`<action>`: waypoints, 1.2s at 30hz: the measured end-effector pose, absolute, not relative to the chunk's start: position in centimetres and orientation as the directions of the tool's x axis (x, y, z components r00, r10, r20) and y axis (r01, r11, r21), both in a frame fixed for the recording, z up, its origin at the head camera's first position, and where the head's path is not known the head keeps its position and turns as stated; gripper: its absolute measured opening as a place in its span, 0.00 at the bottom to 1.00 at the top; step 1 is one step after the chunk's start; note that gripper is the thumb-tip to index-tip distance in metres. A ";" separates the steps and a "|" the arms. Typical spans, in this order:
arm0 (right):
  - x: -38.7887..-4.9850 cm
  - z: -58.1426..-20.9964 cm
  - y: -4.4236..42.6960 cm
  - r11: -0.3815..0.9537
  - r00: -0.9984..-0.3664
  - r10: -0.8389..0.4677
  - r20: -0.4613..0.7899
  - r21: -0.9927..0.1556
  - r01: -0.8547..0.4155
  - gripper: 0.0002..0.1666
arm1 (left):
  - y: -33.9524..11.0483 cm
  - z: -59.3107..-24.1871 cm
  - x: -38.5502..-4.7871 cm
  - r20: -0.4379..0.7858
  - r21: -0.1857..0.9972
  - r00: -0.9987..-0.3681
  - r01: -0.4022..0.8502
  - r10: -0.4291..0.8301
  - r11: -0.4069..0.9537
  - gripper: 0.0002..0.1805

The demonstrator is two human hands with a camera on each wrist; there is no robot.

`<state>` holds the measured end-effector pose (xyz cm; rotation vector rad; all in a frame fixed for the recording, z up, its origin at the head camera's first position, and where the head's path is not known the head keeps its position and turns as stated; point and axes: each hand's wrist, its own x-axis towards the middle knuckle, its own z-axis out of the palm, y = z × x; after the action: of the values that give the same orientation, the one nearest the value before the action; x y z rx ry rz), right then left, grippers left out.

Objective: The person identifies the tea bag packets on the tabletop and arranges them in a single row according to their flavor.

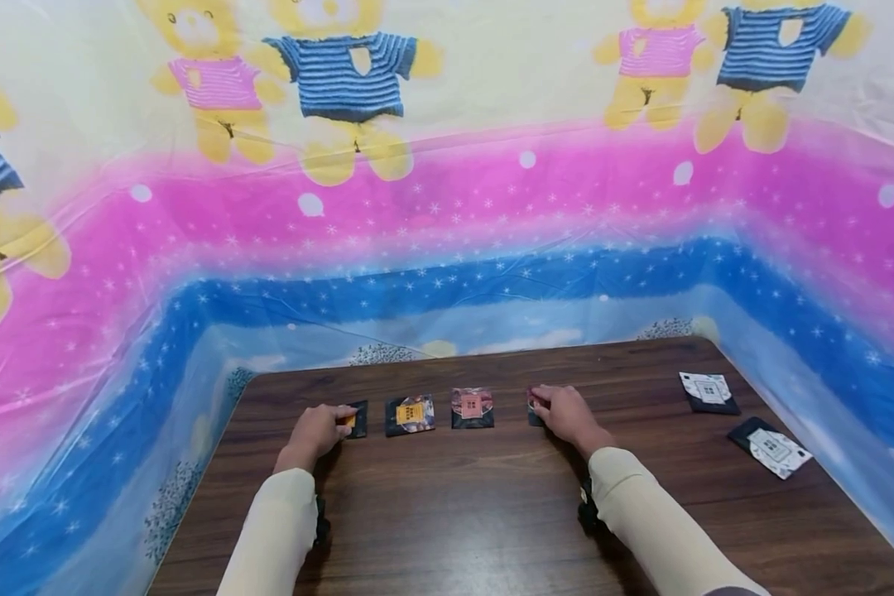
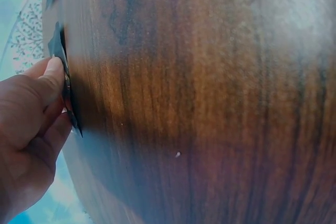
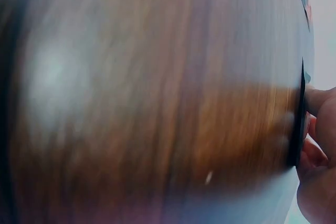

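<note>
At the left end of a row of small packets, my left hand (image 1: pixel 318 428) pinches a black packet with an orange label (image 1: pixel 356 420). The left wrist view shows the thumb on the near face of this black packet (image 2: pixel 67 85), fingers behind it. My right hand (image 1: pixel 566 416) holds a black packet with a reddish print (image 1: pixel 535 408) by its right side, mostly covered by the fingers. Between the hands lie a packet with a yellow-orange label (image 1: pixel 410 414) and one with a pink label (image 1: pixel 473 407). In the right wrist view, the held packet (image 3: pixel 300 114) appears edge-on.
Two black-and-white packets, one farther back (image 1: pixel 708 392) and one nearer (image 1: pixel 771 447), lie toward the right edge of the brown wooden table (image 1: pixel 447 513). A printed cloth (image 1: pixel 462 207) with bears hangs around the table's back and sides.
</note>
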<state>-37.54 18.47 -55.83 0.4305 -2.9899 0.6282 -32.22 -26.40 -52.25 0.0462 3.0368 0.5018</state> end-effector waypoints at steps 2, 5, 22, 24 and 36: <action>-37.6 -55.8 18.0 0.877 -0.957 -0.268 0.112 -0.382 -0.290 0.26 | -26.4 -52.2 -32.2 -0.057 0.325 -0.998 0.017 0.038 0.946 0.25; -37.6 -55.6 17.4 0.876 -0.956 -0.272 0.107 -0.383 -0.292 0.26 | -26.3 -52.0 -32.3 -0.058 0.328 -0.998 0.013 0.034 0.945 0.25; -37.6 -54.8 14.4 0.865 -0.951 -0.299 0.082 -0.396 -0.307 0.27 | -26.3 -51.7 -32.5 -0.059 0.353 -0.998 -0.008 0.013 0.936 0.25; -37.7 -54.7 14.2 0.865 -0.950 -0.302 0.080 -0.396 -0.309 0.27 | -26.3 -51.7 -32.6 -0.054 0.356 -0.998 -0.006 0.014 0.935 0.25; -37.8 -54.2 14.9 0.856 -0.918 -0.388 0.075 -0.339 -0.390 0.26 | -26.5 -52.2 -32.5 -0.082 0.355 -0.996 -0.012 0.019 0.935 0.25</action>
<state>-37.83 14.85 -54.23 0.6335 -3.0230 0.5529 -32.51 -26.55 -52.18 0.0056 3.0075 0.5527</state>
